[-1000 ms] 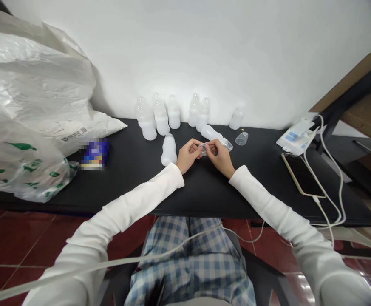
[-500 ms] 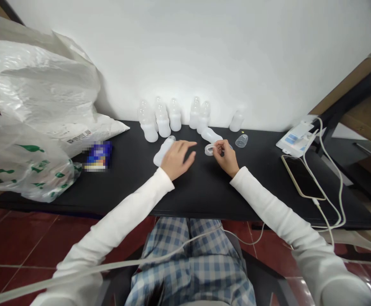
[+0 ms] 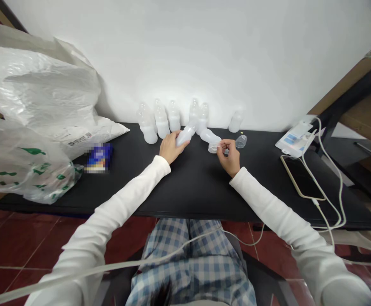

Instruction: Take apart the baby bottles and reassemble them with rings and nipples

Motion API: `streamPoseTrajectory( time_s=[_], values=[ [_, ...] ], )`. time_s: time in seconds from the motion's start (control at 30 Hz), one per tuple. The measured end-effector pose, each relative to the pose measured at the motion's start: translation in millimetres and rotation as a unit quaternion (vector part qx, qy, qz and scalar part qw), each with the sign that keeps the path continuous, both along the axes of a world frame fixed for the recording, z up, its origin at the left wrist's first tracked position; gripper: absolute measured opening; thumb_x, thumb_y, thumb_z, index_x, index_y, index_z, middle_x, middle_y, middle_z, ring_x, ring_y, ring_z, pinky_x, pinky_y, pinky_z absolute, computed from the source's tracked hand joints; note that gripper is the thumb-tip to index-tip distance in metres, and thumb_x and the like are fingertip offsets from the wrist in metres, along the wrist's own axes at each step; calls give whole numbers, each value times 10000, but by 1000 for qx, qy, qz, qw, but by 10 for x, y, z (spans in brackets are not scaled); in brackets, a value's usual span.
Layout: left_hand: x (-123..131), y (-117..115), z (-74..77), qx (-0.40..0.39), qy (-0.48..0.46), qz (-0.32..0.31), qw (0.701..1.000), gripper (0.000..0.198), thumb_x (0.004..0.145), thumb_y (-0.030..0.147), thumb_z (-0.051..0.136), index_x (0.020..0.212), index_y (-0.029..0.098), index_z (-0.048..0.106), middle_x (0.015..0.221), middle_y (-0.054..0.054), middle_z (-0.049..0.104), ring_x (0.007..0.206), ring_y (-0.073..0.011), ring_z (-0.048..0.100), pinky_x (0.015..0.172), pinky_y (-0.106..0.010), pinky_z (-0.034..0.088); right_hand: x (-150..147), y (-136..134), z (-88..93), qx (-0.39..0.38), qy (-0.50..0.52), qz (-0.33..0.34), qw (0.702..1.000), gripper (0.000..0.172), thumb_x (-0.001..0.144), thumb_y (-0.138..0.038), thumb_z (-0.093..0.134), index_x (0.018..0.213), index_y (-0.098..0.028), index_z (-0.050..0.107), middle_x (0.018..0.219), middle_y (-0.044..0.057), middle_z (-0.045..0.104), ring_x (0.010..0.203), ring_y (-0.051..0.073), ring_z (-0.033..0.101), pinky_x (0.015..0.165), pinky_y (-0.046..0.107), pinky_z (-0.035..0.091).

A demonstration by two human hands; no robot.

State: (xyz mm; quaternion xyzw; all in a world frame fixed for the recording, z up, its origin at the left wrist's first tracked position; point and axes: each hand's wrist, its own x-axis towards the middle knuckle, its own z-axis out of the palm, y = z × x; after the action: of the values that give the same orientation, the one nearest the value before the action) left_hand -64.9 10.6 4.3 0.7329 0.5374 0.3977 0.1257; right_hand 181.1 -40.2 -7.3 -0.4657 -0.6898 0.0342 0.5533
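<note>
My left hand [image 3: 169, 148] is closed around a white baby bottle [image 3: 184, 136], which tilts away from me with its translucent top toward the wall. Between the fingertips of my right hand [image 3: 230, 158] is a clear plastic ring [image 3: 213, 148]. Just behind that ring, another white bottle [image 3: 209, 137] lies on its side. A clear domed cap [image 3: 241, 141] rests on the table to the right of my right hand. Something clear shows partly behind my right fingers; I cannot make out what it is.
Several white bottles with clear domes [image 3: 162, 123] stand along the wall, one bottle [image 3: 235, 121] apart on the right. Plastic bags [image 3: 38, 93] and a blue packet [image 3: 99, 157] are at left. A phone [image 3: 302, 176], cables and a white box [image 3: 295, 138] lie right.
My left hand has closed on the bottle that was lying under it and lifted it, moving it right and toward the wall. My right hand has shifted slightly right with the ring.
</note>
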Motion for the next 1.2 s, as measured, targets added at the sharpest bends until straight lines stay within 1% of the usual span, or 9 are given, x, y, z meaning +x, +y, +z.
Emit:
streamPoseTrajectory(
  time_s=[0.2,0.4,0.6,0.7,0.77,0.83,0.93,1.03,1.2],
  values=[
    [322,388,-130,17,-188,33,982,463,854,343,725,1182,200,431,1251,-162,637,1136,-256,667,987,-411,514,58,11,14,52,-4,-30,998,140,945,-371,504,1003,-246,485,819,11,585,682,147,577,643,318,530],
    [365,516,-283,24,-207,46,977,459,864,266,696,1189,202,378,1259,-164,569,1207,-223,610,1056,-407,492,88,30,3,56,32,-62,996,152,924,-372,518,993,-242,483,838,24,563,723,166,574,695,345,539],
    [439,185,-263,108,-81,82,987,582,820,94,564,1371,112,376,1449,-253,433,1454,-330,389,1215,-550,321,109,20,12,74,51,-77,993,143,875,-308,555,977,-237,484,833,24,556,725,172,568,716,348,538],
    [570,62,-138,148,53,-64,985,653,787,-1,430,1427,127,413,1524,-197,427,1494,-287,356,1240,-512,291,119,19,23,83,56,-84,991,144,856,-282,556,964,-234,474,827,16,541,701,157,550,681,325,521],
    [688,68,-63,148,149,-172,963,734,759,-19,418,1472,153,419,1579,-146,412,1531,-282,305,1246,-503,274,130,23,33,92,56,-80,991,143,845,-269,553,951,-232,466,812,-3,522,665,135,521,650,302,503],
    [807,123,-10,131,218,-226,940,751,776,11,446,1513,153,402,1610,-128,394,1544,-291,278,1255,-505,242,145,31,43,113,52,-82,989,138,832,-253,550,940,-228,469,799,-20,505,642,118,494,635,286,486],
    [925,198,40,105,275,-224,929,689,853,121,506,1533,124,393,1573,-160,441,1506,-311,336,1238,-505,246,168,44,57,140,45,-95,985,133,820,-236,547,935,-221,481,793,-27,496,635,112,476,636,282,473],
    [897,151,72,106,305,-198,925,598,915,266,559,1485,107,466,1442,-198,550,1381,-350,467,1141,-507,346,184,52,65,136,44,-106,984,130,815,-238,543,929,-219,483,786,-24,491,629,116,462,634,292,469],
    [468,-134,33,131,297,-179,929,562,963,434,553,1426,116,536,1300,-183,645,1217,-343,571,1023,-458,432,177,38,71,134,49,-128,982,112,821,-273,535,906,-225,481,767,-21,479,630,125,456,641,311,478]
  ],
)
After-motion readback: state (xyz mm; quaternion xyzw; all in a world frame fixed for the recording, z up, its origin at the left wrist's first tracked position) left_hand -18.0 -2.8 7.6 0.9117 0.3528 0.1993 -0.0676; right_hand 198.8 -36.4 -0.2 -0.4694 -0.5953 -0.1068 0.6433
